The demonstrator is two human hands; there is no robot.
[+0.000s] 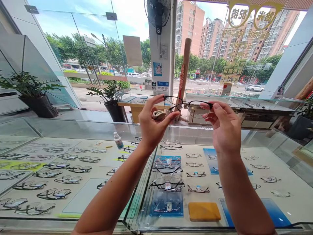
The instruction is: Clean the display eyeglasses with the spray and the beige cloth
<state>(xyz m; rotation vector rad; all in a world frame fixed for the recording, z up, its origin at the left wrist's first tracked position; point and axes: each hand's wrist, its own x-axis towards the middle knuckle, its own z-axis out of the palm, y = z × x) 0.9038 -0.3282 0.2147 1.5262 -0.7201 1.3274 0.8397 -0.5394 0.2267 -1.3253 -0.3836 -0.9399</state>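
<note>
A pair of eyeglasses [186, 103] with dark upper rims is held up level above the glass display counter, lenses toward the window. My left hand [153, 124] grips its left end between fingers and thumb. A small folded beige cloth [158, 114] is tucked in that same hand. At the other end, my right hand [227, 129] pinches the corner of the frame between thumb and fingers. Its far fingers show partly through the right lens. Under my forearms, rows of eyeglasses [167, 185] lie inside the counter.
A small white bottle [118, 141] stands on the left counter [73, 125]. A yellow case [204, 211] lies in the right one. Beyond are potted plants [113, 104], a low wooden table [134, 106], a wooden post [184, 65] and a wall fan [158, 14].
</note>
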